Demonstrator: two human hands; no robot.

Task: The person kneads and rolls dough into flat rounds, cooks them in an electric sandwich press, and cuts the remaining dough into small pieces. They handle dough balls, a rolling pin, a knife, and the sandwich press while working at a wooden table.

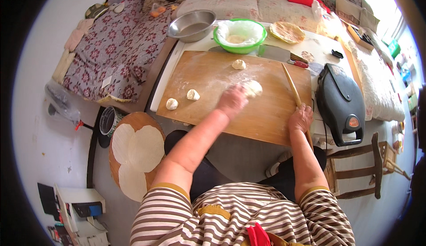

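My left hand (233, 100), slightly blurred, is over the middle of a floured wooden board (206, 109), at the left edge of a piece of dough (253, 88); whether its fingers grip anything is hidden. At the board's right side my right hand (300, 117) rests around a long wooden rolling pin (291, 85), which points away from me. One dough lump (239, 64) sits near the board's far edge. Two more, a dough lump (193, 94) and a dough lump (171, 104), lie at the left. Loose flour is spread across the middle of the board.
Behind the board stand a steel basin (192, 26), a lined green bowl (240, 46), a stack of flatbreads (287, 32) and a red-handled knife (298, 63). A black electric griddle (341, 104) is at the right. Flat dough rounds (149, 147) lie on a round board (114, 171) at lower left.
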